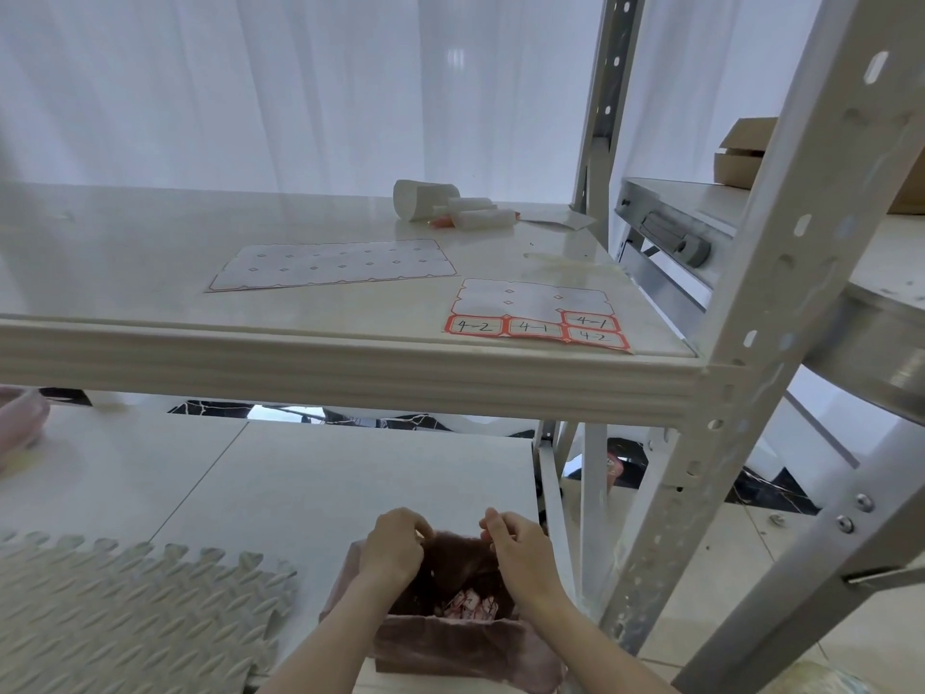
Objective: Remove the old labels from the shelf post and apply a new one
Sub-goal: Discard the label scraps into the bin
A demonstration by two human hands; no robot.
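Both my hands are low in the view, over a brown bin bag (450, 643) on the floor. My left hand (393, 548) pinches the far rim of the bag; my right hand (518, 548) has curled fingers just above the rim, and what it pinches is too small to tell. Crumpled red-and-white labels (470, 606) lie inside the bag. On the shelf above lies a label sheet (538, 315) with red-framed labels marked 4-2 and 4-1. The grey perforated shelf post (766, 318) rises at the right, bare where visible.
A used backing sheet (333, 265) and curled white paper strips (450, 207) lie on the shelf board (300, 363). A grey foam mat (125, 608) covers the floor at left. Cardboard boxes (746, 152) sit on the neighbouring rack at right.
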